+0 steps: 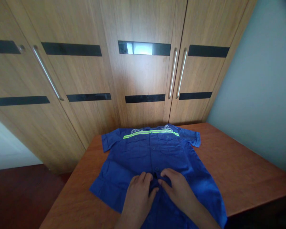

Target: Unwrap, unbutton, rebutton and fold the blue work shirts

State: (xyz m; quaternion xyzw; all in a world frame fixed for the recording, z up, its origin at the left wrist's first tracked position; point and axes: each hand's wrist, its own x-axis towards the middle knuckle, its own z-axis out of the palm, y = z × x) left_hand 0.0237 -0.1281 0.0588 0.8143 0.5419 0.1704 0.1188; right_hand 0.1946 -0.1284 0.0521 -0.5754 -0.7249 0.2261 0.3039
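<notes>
A blue short-sleeved work shirt [138,159] lies spread front side up, its collar end away from me. A yellow-green reflective strip [136,134] crosses its chest, with pale lettering above and a flap pocket on each side. Down the middle runs the button placket, with buttons showing above my hands. My left hand [139,194] pinches the placket from the left, thumb and fingers bent around the cloth. From the other side my right hand [176,186] grips the placket edge between thumb and forefinger. A small dark gap shows in the cloth between the hands.
The shirt rests on a reddish-brown wooden table [231,168]. Behind it stands a wooden wardrobe [143,76] with black strips and long metal handles [173,73]. A pale wall [259,95] borders the table's right side. Dark red floor [21,190] shows at left.
</notes>
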